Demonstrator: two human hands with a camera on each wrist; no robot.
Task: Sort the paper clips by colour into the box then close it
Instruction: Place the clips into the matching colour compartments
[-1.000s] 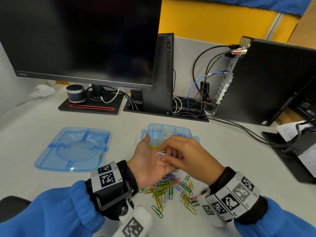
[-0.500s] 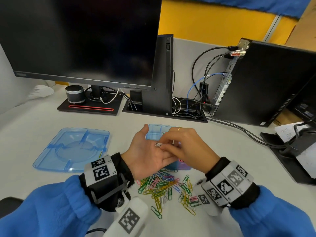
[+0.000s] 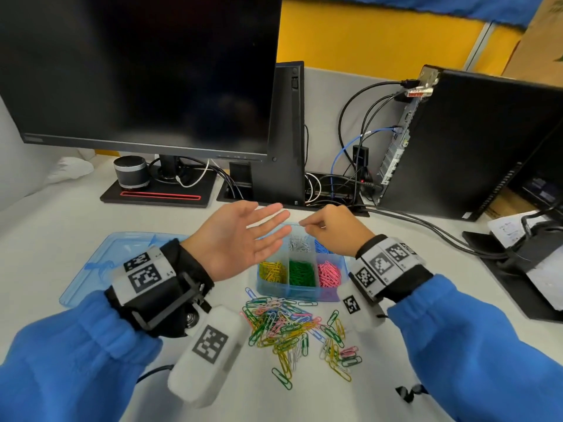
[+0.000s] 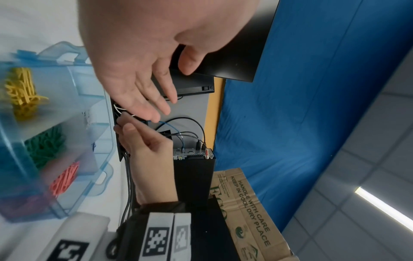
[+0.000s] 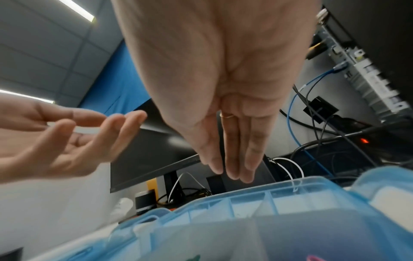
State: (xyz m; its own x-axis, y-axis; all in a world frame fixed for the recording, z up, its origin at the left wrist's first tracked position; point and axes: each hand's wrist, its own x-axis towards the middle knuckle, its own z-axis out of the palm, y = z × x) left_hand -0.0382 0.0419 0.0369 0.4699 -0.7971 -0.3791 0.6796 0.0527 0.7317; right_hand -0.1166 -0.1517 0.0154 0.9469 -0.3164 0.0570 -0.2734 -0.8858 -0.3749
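Observation:
The blue see-through box stands open, holding yellow, green, pink, white and blue clips in separate compartments. A mixed pile of loose paper clips lies on the desk in front of it. My left hand hovers palm up over the box's left side, fingers spread and empty. My right hand hangs over the back compartments with straight fingers pointing down at the box. I see no clip in it.
The box's blue lid lies flat to the left. A monitor, its base and a small speaker stand behind. Cables run to a black computer on the right. A black stand holds papers at the far right.
The right hand was picking white clips from the left palm. Both hands have since moved forward over the box and apart; the palm is bare and no clip shows in the right fingers.

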